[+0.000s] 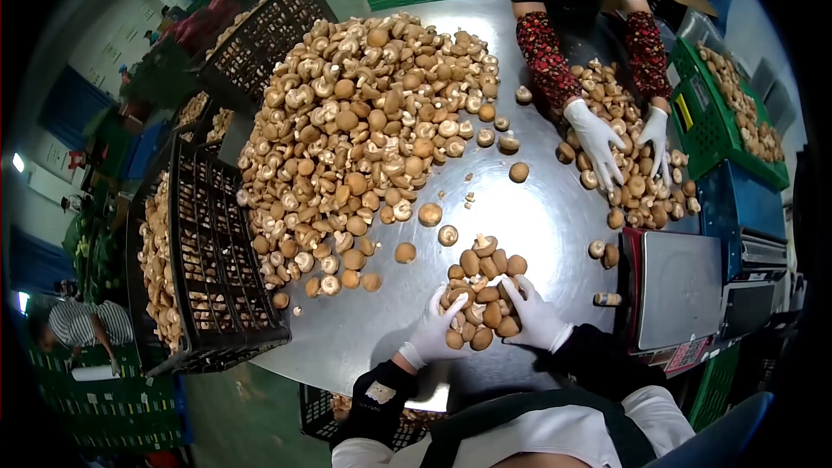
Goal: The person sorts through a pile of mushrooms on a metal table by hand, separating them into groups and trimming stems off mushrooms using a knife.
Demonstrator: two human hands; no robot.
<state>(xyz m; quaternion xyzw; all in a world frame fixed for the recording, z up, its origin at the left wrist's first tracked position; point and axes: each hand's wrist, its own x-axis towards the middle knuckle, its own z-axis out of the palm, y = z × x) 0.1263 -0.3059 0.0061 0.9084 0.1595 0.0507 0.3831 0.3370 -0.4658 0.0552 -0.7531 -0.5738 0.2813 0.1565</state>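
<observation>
Mushroom cluster on steel table, 5 o'clock from view centre. Left hand at its 8, right hand at its 4, cupped against sides; firm grip, can't tell. Risk: uneven squeeze, loose top mushrooms roll off toward unguarded 12.

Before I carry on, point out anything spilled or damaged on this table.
A few small brown bits lie scattered on the metal table, right of the big mushroom heap. They look like broken scraps, odd beside the mostly whole mushrooms nearby. Nothing else clearly stands out.
</observation>
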